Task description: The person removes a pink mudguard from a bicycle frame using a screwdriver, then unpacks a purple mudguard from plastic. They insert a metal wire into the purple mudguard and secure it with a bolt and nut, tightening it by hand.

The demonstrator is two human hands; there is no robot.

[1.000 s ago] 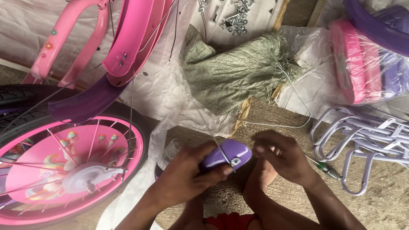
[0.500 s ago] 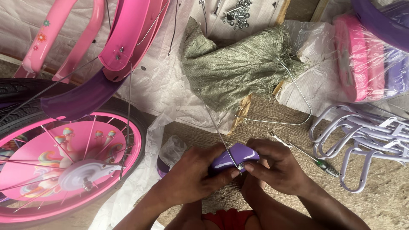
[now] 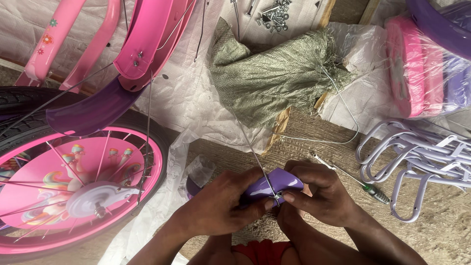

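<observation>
Hands meet low at the centre of the head view, closer together than half a second ago: the right hand (image 3: pixel 324 196) has slid further over the purple mudguard piece (image 3: pixel 274 184), so that less of its glossy top shows than before, while the left hand (image 3: pixel 221 206) stays clamped on its near side. The thin metal stay (image 3: pixel 250 147) has kept its slant, running from the upper left down to the small fastening point at the lower edge of the piece, where thumb and forefinger of the right hand pinch. Each grip is closed on the mudguard piece, fingers curled round it, the left from below and the side, the right from above.

The mudguard piece is a short curved shell of shiny purple plastic, smooth, with a pale highlight along its crown; it is held just above the wooden floor (image 3: pixel 304 142), near the person's knees. To its right a screwdriver (image 3: pixel 363 184) with a green handle lies on the boards, beside a stack of lilac wire frames (image 3: pixel 422 157). To the left stands a pink wheel (image 3: pixel 73 186) under a pink and purple fender (image 3: pixel 147 49). Beyond the hands lie a grey-green woven sack (image 3: pixel 274 78) and a scatter of bolts (image 3: pixel 274 14) on white sheeting
</observation>
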